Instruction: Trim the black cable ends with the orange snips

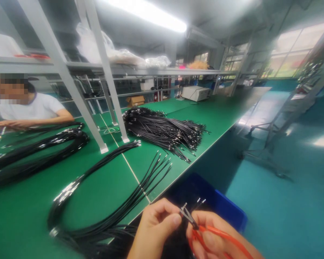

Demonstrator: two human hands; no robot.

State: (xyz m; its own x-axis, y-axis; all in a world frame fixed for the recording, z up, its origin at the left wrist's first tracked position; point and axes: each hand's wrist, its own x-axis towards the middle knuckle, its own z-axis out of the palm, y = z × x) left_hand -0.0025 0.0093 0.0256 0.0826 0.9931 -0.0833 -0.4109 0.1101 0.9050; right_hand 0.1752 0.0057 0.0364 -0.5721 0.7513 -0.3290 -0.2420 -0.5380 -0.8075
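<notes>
Red-handled pliers [221, 235] are in my right hand [213, 230], its fingers wrapped round the handles. The grey jaws point up and left, toward the fingertips of my left hand [162, 223]. My left thumb and index finger are pinched on the end of a black cable; most of it is hidden. Two more cable ends with silver tips [201, 200] stick up just behind the pliers. A curved bundle of black cables [108, 225] lies on the green table [97, 194] to the left of my hands, its loose ends fanned out.
A large pile of black cables [164, 127] lies further back near the shelf post [108, 72]. Below the table edge is a blue bin [229, 208]. Coiled cables [43, 147] lie at the left, by a person in a white shirt [40, 106]. A wheeled rack [270, 144] stands right.
</notes>
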